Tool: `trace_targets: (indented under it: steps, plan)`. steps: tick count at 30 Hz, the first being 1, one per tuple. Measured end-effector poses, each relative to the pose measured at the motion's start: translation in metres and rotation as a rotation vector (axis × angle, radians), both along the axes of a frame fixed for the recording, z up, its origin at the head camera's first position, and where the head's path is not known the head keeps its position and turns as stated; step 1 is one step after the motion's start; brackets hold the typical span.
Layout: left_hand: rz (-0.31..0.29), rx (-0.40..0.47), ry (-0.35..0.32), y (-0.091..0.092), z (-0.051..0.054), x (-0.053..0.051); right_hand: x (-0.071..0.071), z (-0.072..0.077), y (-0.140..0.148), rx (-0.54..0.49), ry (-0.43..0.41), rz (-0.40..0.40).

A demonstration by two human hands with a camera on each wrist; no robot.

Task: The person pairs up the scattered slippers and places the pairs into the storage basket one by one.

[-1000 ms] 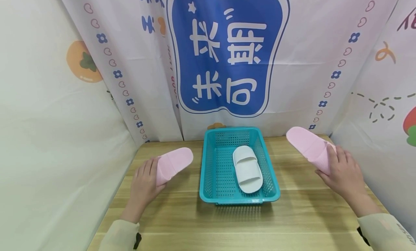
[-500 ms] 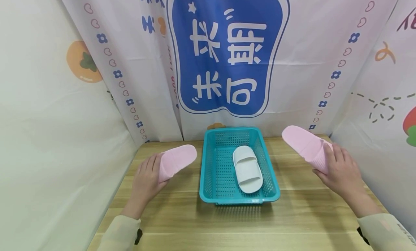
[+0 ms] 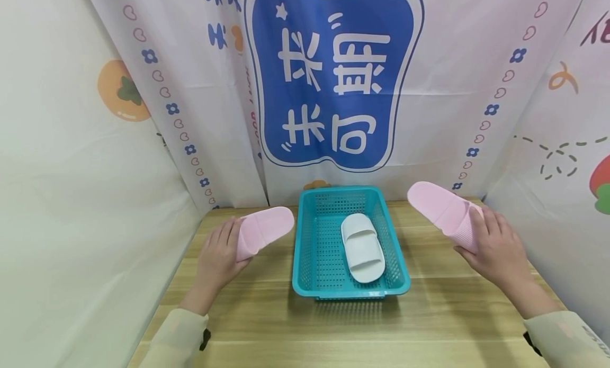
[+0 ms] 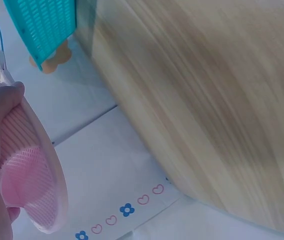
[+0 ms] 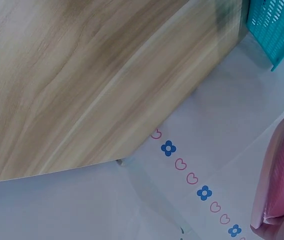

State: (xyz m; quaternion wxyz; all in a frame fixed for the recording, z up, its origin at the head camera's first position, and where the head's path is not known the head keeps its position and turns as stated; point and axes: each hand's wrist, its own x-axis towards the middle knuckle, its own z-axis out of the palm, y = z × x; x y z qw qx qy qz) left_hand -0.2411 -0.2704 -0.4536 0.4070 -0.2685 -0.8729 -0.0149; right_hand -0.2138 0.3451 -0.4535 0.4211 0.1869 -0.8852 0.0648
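Note:
In the head view my left hand grips a pink slipper by its strap end, left of the basket, its sole end pointing right. My right hand holds a second pink slipper on the other side, angled up and to the left. Both slippers are held above the table. The left wrist view shows the ribbed strap of the left pink slipper under the thumb. At the right edge of the right wrist view, part of the other pink slipper appears in the fingers.
Between the hands a teal perforated basket stands on the wooden table. A white slipper lies in its right half. Printed white cloth hangs behind the table and along both sides.
The left hand has moved a little right and up with its pink slipper, closer to the basket. The right hand has shifted slightly left with the other. Basket and white slipper stay put.

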Motion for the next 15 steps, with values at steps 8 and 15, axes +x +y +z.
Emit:
trace_targets:
  steps: [8, 15]
  plan:
    - [-0.020, -0.024, 0.000, 0.002, 0.008, -0.004, 0.000, 0.006, -0.003, 0.019, 0.013, 0.031]
    - [-0.026, -0.055, -0.006, 0.010, 0.015, -0.006, 0.001, 0.013, -0.009, 0.024, -0.005, 0.055]
